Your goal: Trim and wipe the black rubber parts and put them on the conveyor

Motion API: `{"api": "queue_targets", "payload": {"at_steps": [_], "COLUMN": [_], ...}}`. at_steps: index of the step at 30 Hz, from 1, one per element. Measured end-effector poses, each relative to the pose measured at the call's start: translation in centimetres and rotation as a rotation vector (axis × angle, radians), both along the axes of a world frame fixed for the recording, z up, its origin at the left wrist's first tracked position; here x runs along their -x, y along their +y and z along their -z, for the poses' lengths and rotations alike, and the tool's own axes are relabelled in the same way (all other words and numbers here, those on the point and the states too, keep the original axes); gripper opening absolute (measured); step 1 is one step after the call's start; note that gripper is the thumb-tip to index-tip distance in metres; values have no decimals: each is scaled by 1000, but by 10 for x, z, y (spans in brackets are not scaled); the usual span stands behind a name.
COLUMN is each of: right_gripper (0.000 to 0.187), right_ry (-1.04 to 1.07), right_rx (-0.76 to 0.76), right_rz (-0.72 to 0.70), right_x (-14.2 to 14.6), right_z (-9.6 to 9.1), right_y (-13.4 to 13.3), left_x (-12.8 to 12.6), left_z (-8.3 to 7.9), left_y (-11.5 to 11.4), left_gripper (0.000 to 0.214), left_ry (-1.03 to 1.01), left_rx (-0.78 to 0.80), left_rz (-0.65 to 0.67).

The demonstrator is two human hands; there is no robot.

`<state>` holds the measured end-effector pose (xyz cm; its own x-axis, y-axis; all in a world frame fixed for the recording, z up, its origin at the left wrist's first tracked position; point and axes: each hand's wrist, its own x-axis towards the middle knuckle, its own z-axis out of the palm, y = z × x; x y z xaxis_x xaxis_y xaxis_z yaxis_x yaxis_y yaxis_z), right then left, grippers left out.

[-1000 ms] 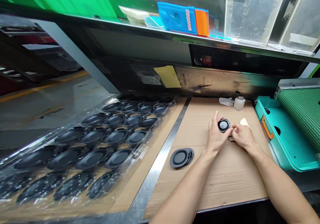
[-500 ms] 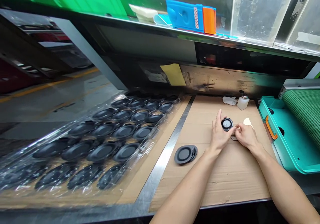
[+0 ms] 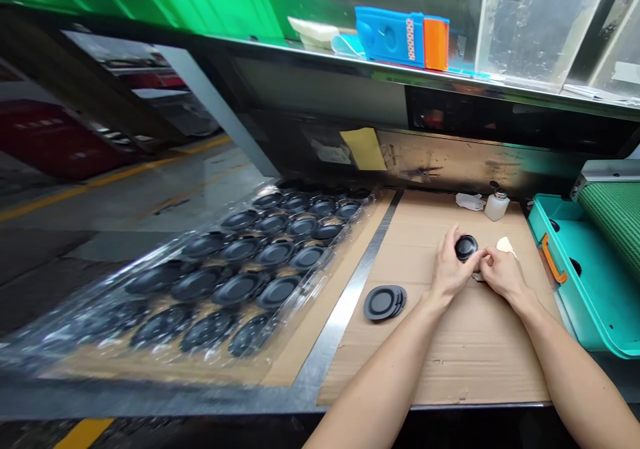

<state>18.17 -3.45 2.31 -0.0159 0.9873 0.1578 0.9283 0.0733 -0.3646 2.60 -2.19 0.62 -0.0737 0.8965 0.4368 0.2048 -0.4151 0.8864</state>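
My left hand (image 3: 450,270) grips a small round black part (image 3: 465,246) just above a sheet of brown cardboard (image 3: 450,349). My right hand (image 3: 501,273) is closed beside it, its fingertips pinched against the part's right edge; what they pinch is too small to make out. A small stack of flat black discs (image 3: 383,301) lies on the cardboard to the left of my left wrist. A pale scrap (image 3: 505,244) lies just behind my right hand.
A clear plastic tray (image 3: 165,315) with several black discs in rows fills the left side. A white bottle (image 3: 497,204) and crumpled cloth (image 3: 470,201) stand at the back. A teal bin (image 3: 585,282) and green belt (image 3: 617,215) sit right. A shelf (image 3: 350,62) overhangs.
The round part in my left hand has turned over: its pale shiny face no longer shows, only black. The camera view has swung left; both hands keep the same hold.
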Motion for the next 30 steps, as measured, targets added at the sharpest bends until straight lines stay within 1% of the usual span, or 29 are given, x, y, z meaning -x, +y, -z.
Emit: {"api": "queue_targets", "payload": {"at_steps": [2, 3, 4, 6, 8, 9, 11, 13, 14, 15, 18, 19, 20, 22, 24, 26, 28, 30], "right_gripper": [24, 24, 24, 25, 25, 25, 25, 25, 24, 24, 24, 24, 24, 25, 25, 25, 25, 25], "right_ry": [1, 0, 1, 19, 38, 42, 34, 28, 27, 24, 1, -7, -10, -8, -2, 1, 3, -2], "right_rx": [-17, -30, -45, -60, -56, -51, -48, -55, -56, -53, -37, -36, -36, -27, -15, -5, 0, 5], "right_rz": [-14, -15, -12, -11, -21, -29, -37, -33, -25, -16, -3, -2, -1, 6, 16, 20, 13, 10], "right_x": [-3, -5, -7, -9, -11, -12, -13, -14, -14, -13, -10, -9, -8, -6, -5, -4, -4, -3], "right_z": [3, 6, 8, 12, 15, 15, 15, 15, 15, 15, 15, 14, 14, 12, 11, 10, 9, 9], "right_y": [2, 3, 5, 9, 13, 14, 15, 16, 17, 17, 17, 16, 15, 14, 12, 12, 14, 15], "left_x": [-3, -5, -7, -9, -6, -1, 18, 48, 67, 88, 148, 165, 178, 195, 199, 195, 189, 185], "left_z": [-2, -3, -4, -10, -20, -26, -40, -50, -53, -54, -47, -43, -39, -32, -26, -22, -20, -18], "left_y": [-2, -2, -3, -6, -13, -19, -35, -55, -64, -74, -93, -96, -97, -96, -93, -87, -80, -75], "left_gripper": [45, 35, 30, 26, 25, 26, 29, 33, 35, 38, 56, 57, 56, 51, 49, 48, 43, 39], "left_ry": [-84, -118, -143, -161, -152, -144, -135, -138, -137, -133, -90, -66, -40, 16, 82, 173, 306, 455], "left_rx": [76, 120, 161, 223, 260, 267, 270, 277, 295, 324, 437, 461, 477, 502, 521, 530, 489, 407], "left_rz": [86, 118, 134, 118, 92, 107, 207, 285, 278, 228, 29, -26, -56, -54, -8, 13, -6, -57]}}
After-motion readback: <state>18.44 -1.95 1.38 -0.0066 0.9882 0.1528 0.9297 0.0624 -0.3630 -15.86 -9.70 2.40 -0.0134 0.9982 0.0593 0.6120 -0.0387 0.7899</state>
